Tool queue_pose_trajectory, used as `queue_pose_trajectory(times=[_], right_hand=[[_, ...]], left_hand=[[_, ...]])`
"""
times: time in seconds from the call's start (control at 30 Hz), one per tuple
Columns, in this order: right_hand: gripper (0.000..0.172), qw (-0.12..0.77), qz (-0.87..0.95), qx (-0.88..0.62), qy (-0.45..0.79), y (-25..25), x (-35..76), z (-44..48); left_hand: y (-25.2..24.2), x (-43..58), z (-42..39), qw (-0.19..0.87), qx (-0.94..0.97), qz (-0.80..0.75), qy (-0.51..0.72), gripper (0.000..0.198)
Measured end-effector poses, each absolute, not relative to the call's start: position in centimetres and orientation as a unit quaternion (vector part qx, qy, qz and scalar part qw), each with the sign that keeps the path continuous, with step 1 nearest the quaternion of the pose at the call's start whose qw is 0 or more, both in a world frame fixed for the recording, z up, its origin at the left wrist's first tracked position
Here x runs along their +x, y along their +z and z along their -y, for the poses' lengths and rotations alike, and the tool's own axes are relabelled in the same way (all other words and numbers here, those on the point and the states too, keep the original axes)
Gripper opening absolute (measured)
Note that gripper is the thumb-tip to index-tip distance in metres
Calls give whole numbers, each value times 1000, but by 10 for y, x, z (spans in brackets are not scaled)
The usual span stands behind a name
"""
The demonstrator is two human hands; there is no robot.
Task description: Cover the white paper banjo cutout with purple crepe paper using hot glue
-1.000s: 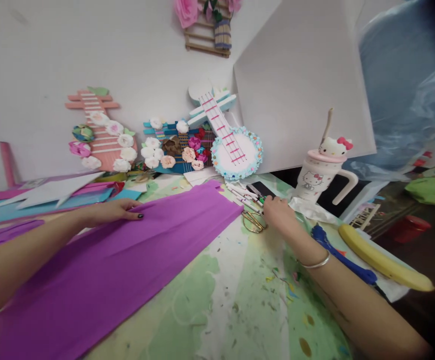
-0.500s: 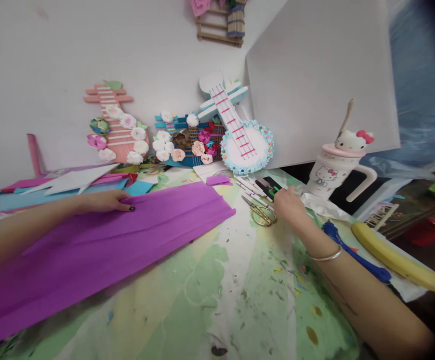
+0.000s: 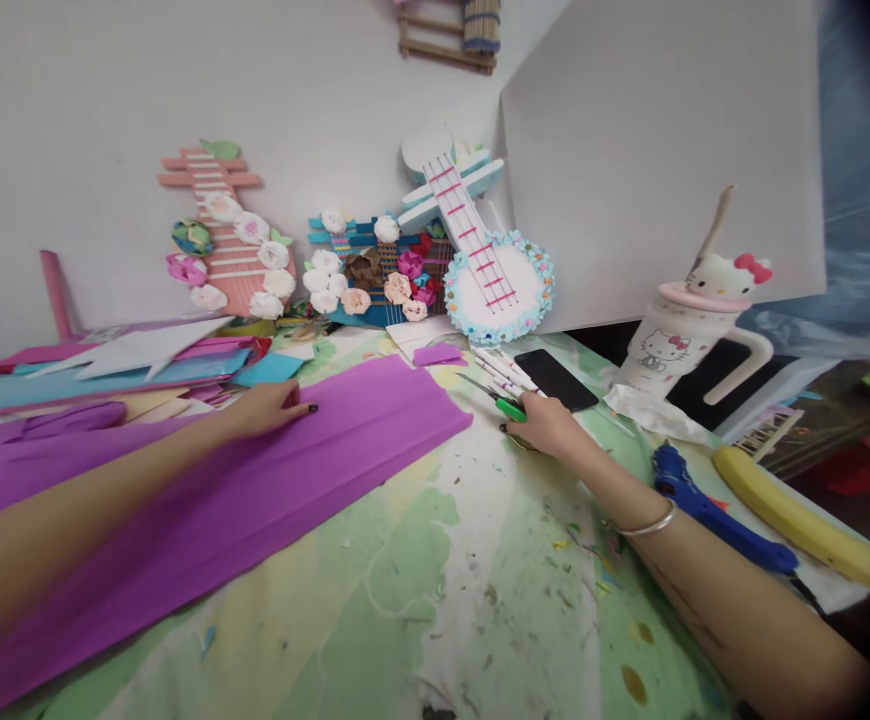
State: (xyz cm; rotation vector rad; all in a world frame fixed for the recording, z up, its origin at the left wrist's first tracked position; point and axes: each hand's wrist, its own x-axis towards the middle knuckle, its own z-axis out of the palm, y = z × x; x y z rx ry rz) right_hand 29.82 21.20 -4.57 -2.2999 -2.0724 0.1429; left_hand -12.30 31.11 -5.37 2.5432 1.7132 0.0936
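A long sheet of purple paper point(image 3: 315, 460) lies across the left and middle of the table. My left hand point(image 3: 270, 408) rests on its upper edge, thumb apart from the fingers, holding nothing. My right hand point(image 3: 544, 422) is closed around a green-handled tool point(image 3: 510, 409), just past the paper's right end. A pointed metal blade shows to its left. The gold scissors are mostly hidden beneath this hand. White markers point(image 3: 506, 370) lie just behind it, and a black phone point(image 3: 556, 379) is to their right.
Decorated instrument-shaped crafts point(image 3: 499, 285) lean against the wall. Coloured sheets point(image 3: 172, 372) are piled at left. At right are a cup point(image 3: 679, 340), a blue glue gun point(image 3: 712, 515) and a yellow banana-shaped object point(image 3: 802, 515).
My right hand has moved left and towards me from the phone, bringing the green-handled tool over the gold scissors. My left hand has slid right along the paper.
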Motion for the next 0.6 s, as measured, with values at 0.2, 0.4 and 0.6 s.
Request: queue_pose_trajectory(times=[0.2, 0.4, 0.6], right_hand=[[29, 10, 641, -766, 38, -48, 311, -215], [30, 33, 659, -750, 38, -49, 315, -223], [36, 55, 692, -719, 45, -49, 319, -226]], left_hand=[[-41, -128, -315, 119, 836, -531, 71, 37], [-33, -136, -316, 89, 842, -524, 93, 31], [-48, -143, -317, 26, 830, -547, 103, 28]])
